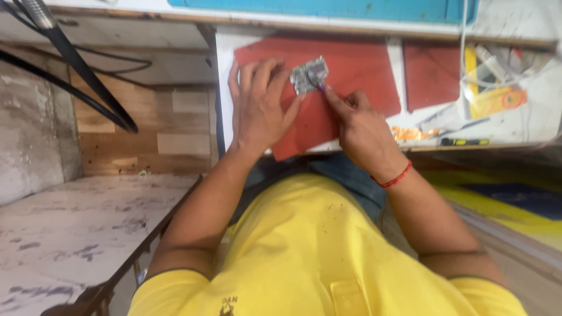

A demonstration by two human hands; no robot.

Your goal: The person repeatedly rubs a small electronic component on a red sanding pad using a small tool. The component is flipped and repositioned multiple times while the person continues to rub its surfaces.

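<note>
Head view, looking down the person's yellow shirt [310, 257] to a workbench [515, 126]. A small grey circuit board [309, 75] lies on a red mat [357, 76] near the mat's far edge. The left hand [257, 108] rests flat on the mat, fingers spread and extended, with the fingertips touching the board's left side; it steadies the board rather than closing around it. The right hand [360, 126] is curled, its fingers pinched on a thin tool [322, 87] whose tip meets the board's near right corner; the tool is too small to identify. A red thread [393, 177] circles the right wrist. A second red mat [432, 73] lies just right of the first, apart from it by a white strip. Further right sit a yellow tool [489, 96] among white cables and, near the bench edge, a black-and-yellow screwdriver [465, 141]. A blue mat [328, 9] runs along the far edge. Black cables [76, 64] hang at left, above a stained white surface [70, 234].
</note>
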